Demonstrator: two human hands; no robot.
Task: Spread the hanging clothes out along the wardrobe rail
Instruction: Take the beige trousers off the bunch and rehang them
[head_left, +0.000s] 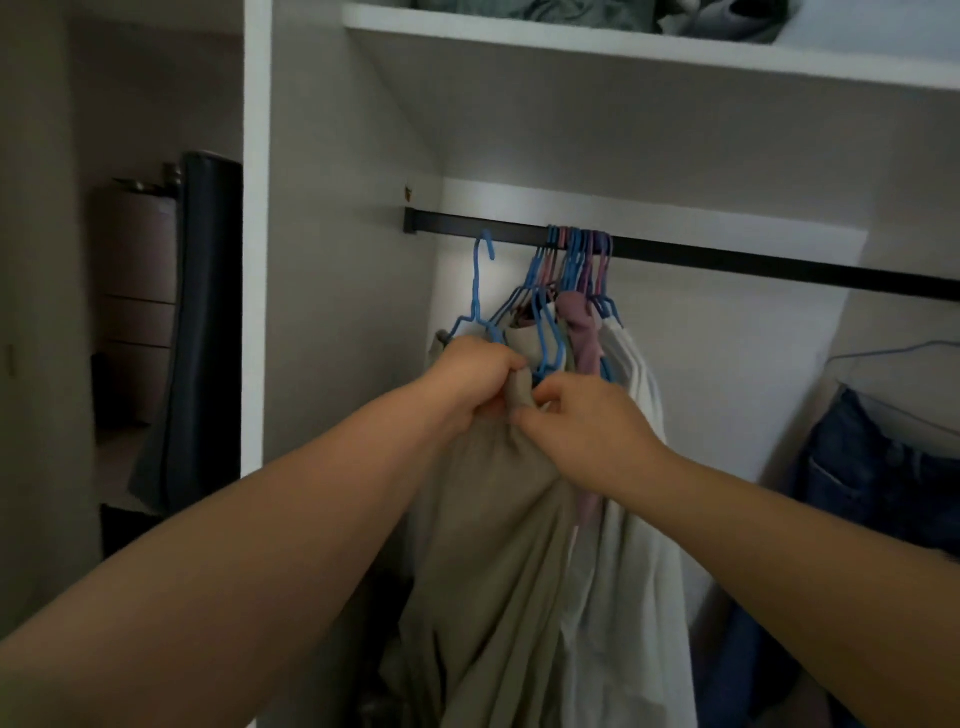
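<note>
A beige garment (498, 545) is gripped at its top by the left hand (475, 382), fingers curled into the cloth, and pinched beside it by the right hand (582, 431). Its blue hanger (480, 291) seems lifted off the black rail (727, 260). The other hangers (576, 260) are bunched together mid-rail, jeans (878, 478) hung well apart at right.

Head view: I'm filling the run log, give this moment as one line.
left hand: grips beige garment | right hand: pinches same garment | blue hanger: hook off rail | other hangers: bunched
</note>
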